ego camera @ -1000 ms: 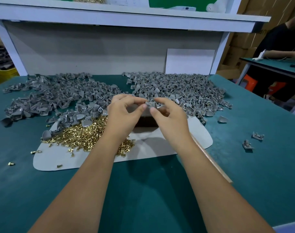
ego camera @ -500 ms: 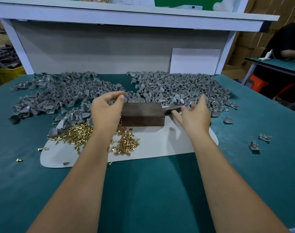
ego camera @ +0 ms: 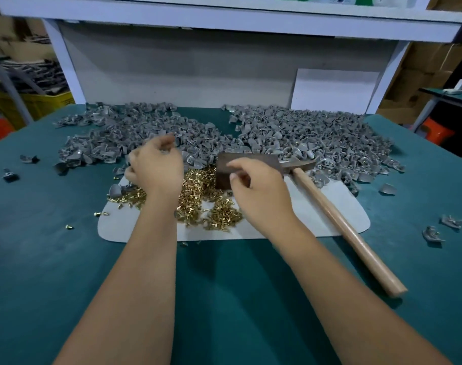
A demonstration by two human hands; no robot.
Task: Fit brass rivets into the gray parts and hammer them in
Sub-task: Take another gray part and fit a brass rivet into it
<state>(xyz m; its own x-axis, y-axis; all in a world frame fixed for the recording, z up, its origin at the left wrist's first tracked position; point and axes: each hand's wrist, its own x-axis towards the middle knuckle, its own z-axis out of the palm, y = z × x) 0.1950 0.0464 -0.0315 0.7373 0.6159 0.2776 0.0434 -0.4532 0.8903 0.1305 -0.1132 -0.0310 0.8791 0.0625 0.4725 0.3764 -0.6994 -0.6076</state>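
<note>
1. the left hand (ego camera: 156, 167) hovers over the near edge of the left heap of gray parts (ego camera: 135, 135), its fingers curled downward; whether they pinch anything cannot be told.
2. the right hand (ego camera: 256, 185) is over the brass rivets (ego camera: 198, 196), in front of a dark brown block (ego camera: 248, 160). its thumb and forefinger are drawn close together, the other fingers curled under; it is too small to tell if a rivet sits between them.
3. the rivets lie in a loose pile on a pale gray mat (ego camera: 317, 217), with a few strays on the green table (ego camera: 224, 285) to the left.
4. a second, larger heap of gray parts (ego camera: 317, 138) spreads behind and right of the block.
5. a hammer (ego camera: 338, 222) lies on the mat, its head against the block, its wooden handle running toward the near right, touched by neither hand.
6. a few single gray parts lie at the far left and far right of the table.
</note>
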